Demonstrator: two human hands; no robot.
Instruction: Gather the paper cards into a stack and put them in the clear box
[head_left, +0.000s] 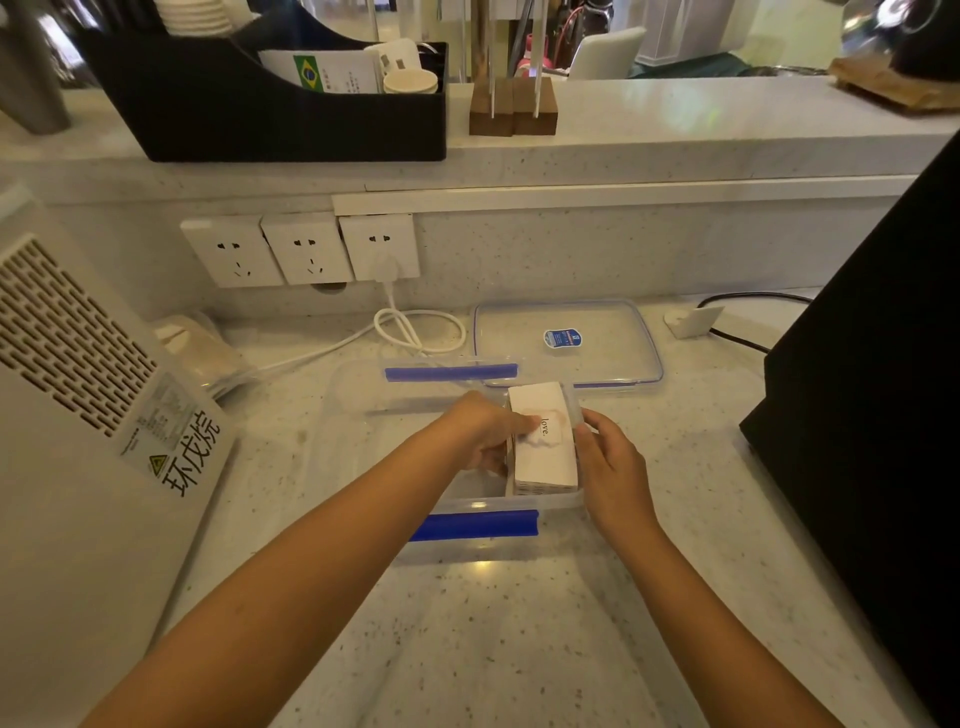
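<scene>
A white stack of paper cards (545, 457), the top one printed "love.", sits inside the right end of the clear box (363, 405), which has blue clips on its near and far rims. My left hand (485, 439) reaches into the box, its fingers on the stack's left side and top. Against the stack's right side, at the box's right wall, rests my right hand (610, 470). Both hands grip the stack between them.
The box's clear lid (597, 358) lies flat behind it. A white appliance (78, 415) stands at left, a black device (883, 415) at right. A white cable (415, 332) runs from the wall sockets (306, 249). A black organiser (270, 104) sits on the upper ledge.
</scene>
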